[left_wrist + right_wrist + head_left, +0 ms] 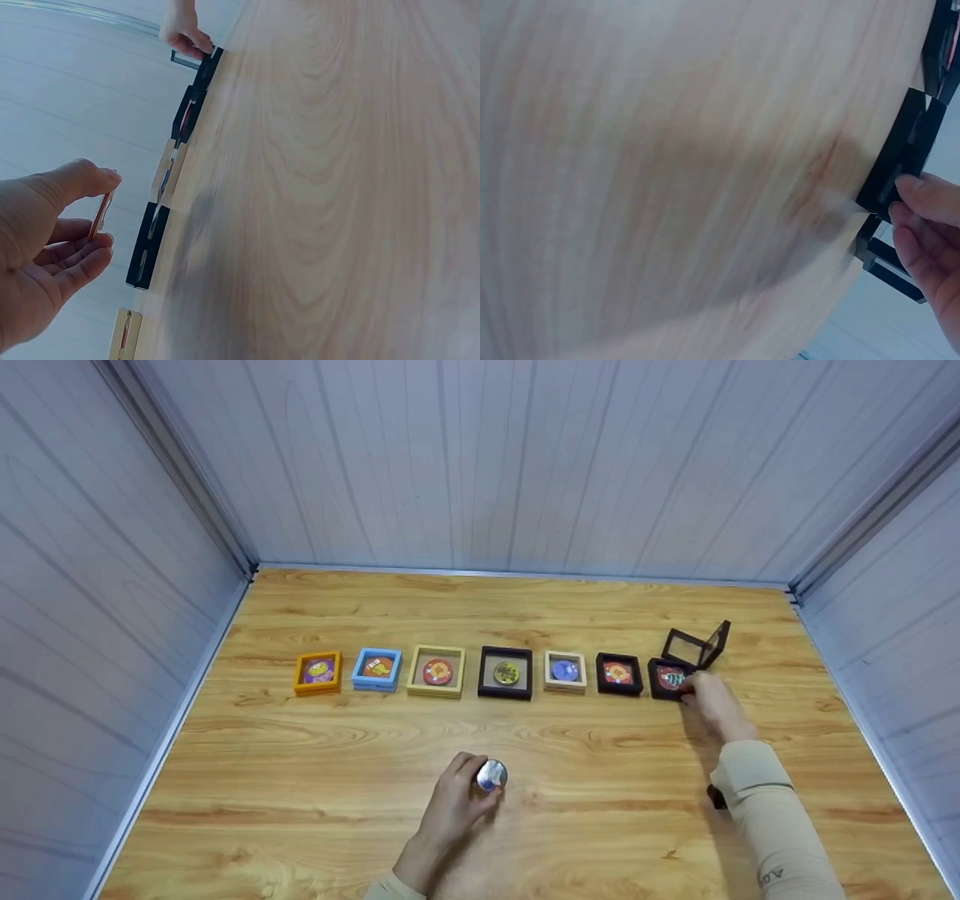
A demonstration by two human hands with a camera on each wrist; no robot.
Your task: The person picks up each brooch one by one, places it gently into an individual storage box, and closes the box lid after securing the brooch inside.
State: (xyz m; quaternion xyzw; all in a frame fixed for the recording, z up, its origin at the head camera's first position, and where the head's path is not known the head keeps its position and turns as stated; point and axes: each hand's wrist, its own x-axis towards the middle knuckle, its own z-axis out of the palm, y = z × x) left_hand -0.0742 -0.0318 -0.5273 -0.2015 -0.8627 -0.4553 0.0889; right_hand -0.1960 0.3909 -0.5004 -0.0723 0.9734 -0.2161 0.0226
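Observation:
My left hand (450, 802) holds a small round disc (492, 775) with a shiny silvery face by its edge, above the near middle of the table. In the left wrist view the disc (102, 214) is thin with an orange-brown rim, pinched between thumb and fingers. At the right end of a row, my right hand (716, 705) grips the near right corner of a black square display frame (664, 679) with a red and green round picture. The right wrist view shows the thumb and fingers on that frame (896, 154). Just behind it stands an unfolded black frame (686, 646), one half raised.
Left of the gripped frame runs a row of square frames with round badges: black (619, 690), cream (565, 685), larger black (505, 693), yellow (436, 693), blue (375, 684), orange (317, 687). A small black object (716, 796) shows beside the right sleeve. Panelled walls (480, 472) enclose the wooden table (337, 780).

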